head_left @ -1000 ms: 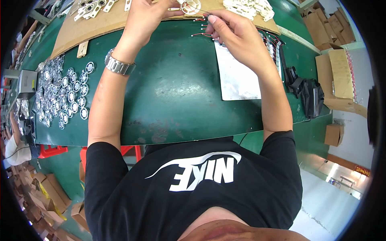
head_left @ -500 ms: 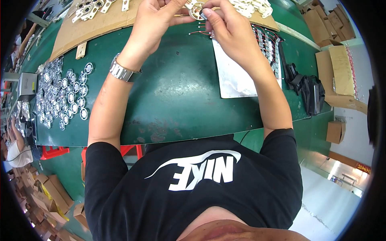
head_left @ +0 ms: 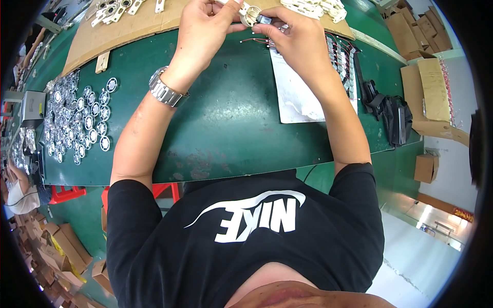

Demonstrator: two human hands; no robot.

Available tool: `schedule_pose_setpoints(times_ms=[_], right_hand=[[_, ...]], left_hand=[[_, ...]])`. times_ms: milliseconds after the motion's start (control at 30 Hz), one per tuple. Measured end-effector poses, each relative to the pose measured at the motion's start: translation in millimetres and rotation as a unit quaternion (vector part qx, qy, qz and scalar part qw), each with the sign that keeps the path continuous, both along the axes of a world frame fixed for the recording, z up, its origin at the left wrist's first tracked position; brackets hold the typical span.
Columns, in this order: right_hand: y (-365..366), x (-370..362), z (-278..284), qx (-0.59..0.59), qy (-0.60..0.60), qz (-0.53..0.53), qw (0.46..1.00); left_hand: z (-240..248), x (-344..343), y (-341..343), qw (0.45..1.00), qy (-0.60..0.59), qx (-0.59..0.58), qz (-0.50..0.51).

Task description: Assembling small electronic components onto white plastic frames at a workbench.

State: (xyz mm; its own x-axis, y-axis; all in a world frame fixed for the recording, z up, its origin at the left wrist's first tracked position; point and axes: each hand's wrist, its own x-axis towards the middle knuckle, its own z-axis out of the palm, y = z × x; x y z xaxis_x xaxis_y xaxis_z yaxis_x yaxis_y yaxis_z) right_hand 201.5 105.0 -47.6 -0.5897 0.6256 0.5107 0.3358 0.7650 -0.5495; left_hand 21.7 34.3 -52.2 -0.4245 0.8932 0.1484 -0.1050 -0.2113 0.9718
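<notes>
Hands meet at the top centre of the frame, above the far edge of the green table [head_left: 226,128]; the left hand [head_left: 203,31] pinches a small white round housing [head_left: 250,15] between thumb and fingertips, and the right hand [head_left: 298,38] closes its fingers on a small dark part [head_left: 264,19] pressed against the housing's right side; thin red and dark wires [head_left: 257,40] trail down from it toward the table. A second ago the two hands were a little apart, the right one lower over the white sheet [head_left: 298,92] and the left reaching onto the cardboard sheet [head_left: 169,25]; half a second ago they had drawn together around the round piece; now both are lifted clear of the surface with the piece held between them, which I judge to mean picking up is over and the fitting of the dark part into the housing is under way. A metal wristwatch [head_left: 165,92] sits on the left wrist; at the left of the frame lies a spread of small round silver-rimmed parts [head_left: 77,118]; more white housings [head_left: 313,7] lie at the top right on the cardboard; dark bundled items [head_left: 393,118] rest at the right edge of the table, with cardboard boxes [head_left: 426,87] beyond.
</notes>
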Motion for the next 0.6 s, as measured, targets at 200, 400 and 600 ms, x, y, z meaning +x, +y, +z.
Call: schedule_pose_setpoints(times_ms=[200,400,600], right_hand=[[-6,0,6,0.134,0.055,0.008,0.989],[-17,2,3,0.032,0.013,-0.018,0.999],[-17,5,16,0.051,0.005,-0.007,0.999]], left_hand=[[-11,8,-3,0.994,0.100,0.045,-0.024],[-12,13,-4,0.993,0.105,0.054,-0.020],[-12,11,-5,0.993,0.101,0.055,-0.015]])
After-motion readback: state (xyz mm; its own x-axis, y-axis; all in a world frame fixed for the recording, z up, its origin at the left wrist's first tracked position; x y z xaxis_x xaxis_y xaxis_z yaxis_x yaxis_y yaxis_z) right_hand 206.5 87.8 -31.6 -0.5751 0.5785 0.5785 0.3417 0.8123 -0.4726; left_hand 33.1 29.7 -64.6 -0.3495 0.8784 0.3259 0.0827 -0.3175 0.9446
